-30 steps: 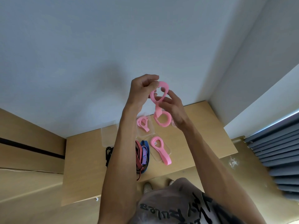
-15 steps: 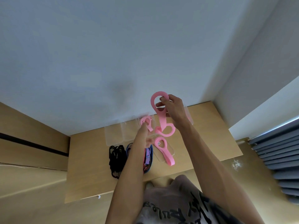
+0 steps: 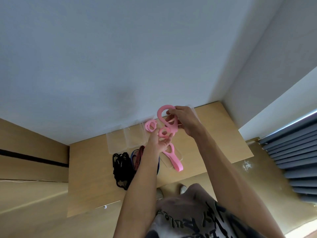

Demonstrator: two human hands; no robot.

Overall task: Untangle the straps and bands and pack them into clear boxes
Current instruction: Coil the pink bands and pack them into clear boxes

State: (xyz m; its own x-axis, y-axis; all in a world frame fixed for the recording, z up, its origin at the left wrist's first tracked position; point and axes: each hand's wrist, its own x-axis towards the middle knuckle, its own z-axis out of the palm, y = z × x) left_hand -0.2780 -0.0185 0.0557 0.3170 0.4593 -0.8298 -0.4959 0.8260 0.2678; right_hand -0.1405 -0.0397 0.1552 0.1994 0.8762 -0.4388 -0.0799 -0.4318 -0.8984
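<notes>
My right hand [image 3: 186, 121] grips a twisted pink band [image 3: 162, 115] above the back of the wooden table [image 3: 89, 169]. The band curls into a big upper loop and a small lower loop. My left hand [image 3: 158, 143] reaches up from below and pinches the small lower loop at its fingertips. Another pink band [image 3: 150, 126] lies coiled in a clear box by the wall. A third pink band [image 3: 173, 158] lies across a clear box [image 3: 180, 156] nearer to me. A black tangle of straps [image 3: 121, 169] and red and blue straps [image 3: 136, 157] lie left of my left arm.
Two clear boxes [image 3: 116, 143] with nothing in them stand side by side at the back left, against the grey wall. The table's right end meets a wall corner. A dark slatted blind [image 3: 295, 152] hangs at the right. My feet show below the table's front edge.
My left hand let go of the band's top, dropped down and came back up to the lower loop. My right hand kept the band and lowered it towards the table.
</notes>
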